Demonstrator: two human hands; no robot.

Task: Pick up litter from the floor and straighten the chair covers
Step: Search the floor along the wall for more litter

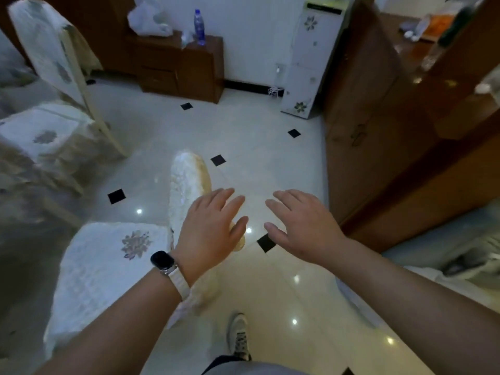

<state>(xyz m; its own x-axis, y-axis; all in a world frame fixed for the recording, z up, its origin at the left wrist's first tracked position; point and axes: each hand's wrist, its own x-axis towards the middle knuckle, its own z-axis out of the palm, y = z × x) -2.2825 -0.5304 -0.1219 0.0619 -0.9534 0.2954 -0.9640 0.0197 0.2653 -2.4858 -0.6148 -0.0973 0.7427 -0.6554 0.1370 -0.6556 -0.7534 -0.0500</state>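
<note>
A chair with a white lace cover [108,269] stands just below me at the left; a flower motif marks its seat, and its covered backrest [186,182] rises edge-on in the middle. My left hand [211,231], with a watch on the wrist, hovers with straight fingers over the lower end of that backrest. My right hand [300,226] is held out beside it over the floor, fingers spread, holding nothing. A second covered chair [46,77] stands at the far left. No litter shows on the tiled floor [243,136].
A brown cabinet [184,66] with a water bottle [199,27] and a plastic bag stands at the back wall. A white water dispenser [311,60] is beside a wooden door [378,117] on the right. My shoe [238,336] is on the tiles.
</note>
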